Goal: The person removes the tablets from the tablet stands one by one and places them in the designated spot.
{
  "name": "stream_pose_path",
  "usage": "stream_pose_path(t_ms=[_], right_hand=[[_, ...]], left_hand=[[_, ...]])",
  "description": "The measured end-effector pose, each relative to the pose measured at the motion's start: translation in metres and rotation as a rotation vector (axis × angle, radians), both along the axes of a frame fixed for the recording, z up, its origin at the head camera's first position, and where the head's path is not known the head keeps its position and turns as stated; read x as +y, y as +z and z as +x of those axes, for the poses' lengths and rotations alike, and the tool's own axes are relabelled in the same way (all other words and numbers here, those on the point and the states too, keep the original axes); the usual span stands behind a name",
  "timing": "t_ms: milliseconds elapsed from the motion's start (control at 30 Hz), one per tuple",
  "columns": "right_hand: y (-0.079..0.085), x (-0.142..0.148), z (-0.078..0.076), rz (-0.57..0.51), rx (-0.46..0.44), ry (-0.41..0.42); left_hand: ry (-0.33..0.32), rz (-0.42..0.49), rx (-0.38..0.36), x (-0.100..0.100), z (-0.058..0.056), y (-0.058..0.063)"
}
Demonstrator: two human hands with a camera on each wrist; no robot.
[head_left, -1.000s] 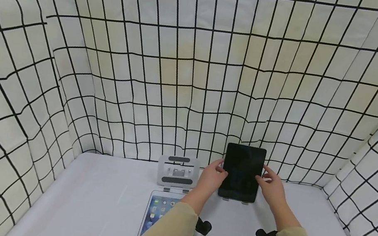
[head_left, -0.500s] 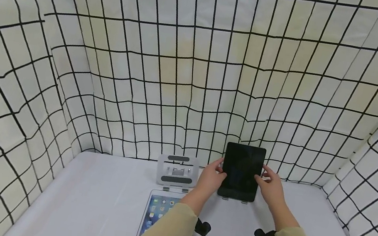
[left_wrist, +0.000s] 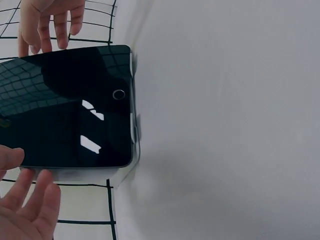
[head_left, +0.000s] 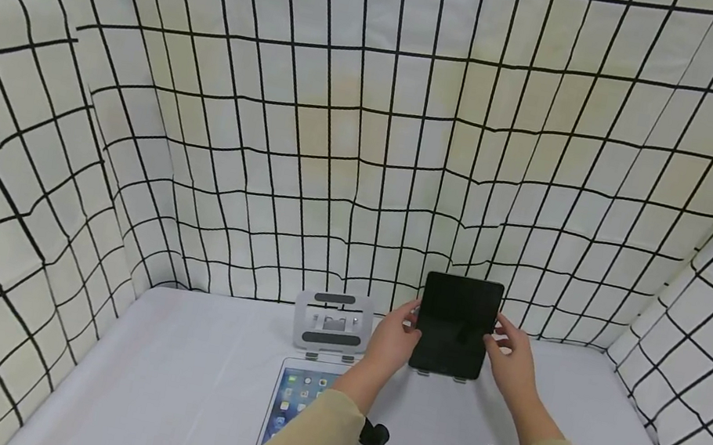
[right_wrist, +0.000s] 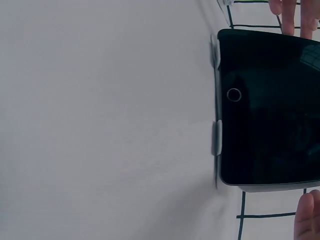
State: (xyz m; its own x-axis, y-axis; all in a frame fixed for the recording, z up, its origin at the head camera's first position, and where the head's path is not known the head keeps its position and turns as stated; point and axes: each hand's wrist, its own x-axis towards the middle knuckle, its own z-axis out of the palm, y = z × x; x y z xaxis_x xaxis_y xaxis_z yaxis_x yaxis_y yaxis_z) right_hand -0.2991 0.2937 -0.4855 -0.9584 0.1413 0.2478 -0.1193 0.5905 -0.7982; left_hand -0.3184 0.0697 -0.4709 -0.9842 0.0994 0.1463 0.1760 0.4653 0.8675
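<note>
A black tablet (head_left: 456, 326) with a round home button leans upright on a stand at the back of the table. Two small lips (right_wrist: 218, 137) of the stand hook over its lower edge. My left hand (head_left: 396, 333) holds the tablet's left side; in the left wrist view its thumb (left_wrist: 11, 157) lies on the glass and the fingers are at the edge below. On the opposite side, my right hand (head_left: 514, 358) has its thumb and index fingertips at the edge. The stand's back is hidden behind the tablet.
A grey-white tablet stand (head_left: 331, 323) with dark pads stands left of the black tablet. In front of it lies a white tablet (head_left: 297, 395) with its screen lit, partly covered by the left sleeve. White, black-gridded cloth (head_left: 371, 138) walls in the white table (head_left: 171, 381).
The black tablet's top edge has tipped slightly and the reflection on its glass has shifted. Both thumbs have slid outward from its face toward its side edges.
</note>
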Motion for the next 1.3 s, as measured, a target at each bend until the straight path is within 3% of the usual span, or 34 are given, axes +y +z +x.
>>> stream_pose_path(t_ms=[233,900,1300], right_hand=[[-0.007,0.003,0.005,-0.026,-0.004,0.019],[-0.02,0.003,-0.001,0.035,0.049,0.005],[-0.018,0.004,-0.004,0.023,0.055,0.006]], left_hand=[[-0.028,-0.007,0.048,-0.002,-0.001,-0.006],[-0.011,-0.229,0.217,-0.002,-0.011,-0.021],[0.013,-0.241,0.219,0.0,-0.011,-0.019]])
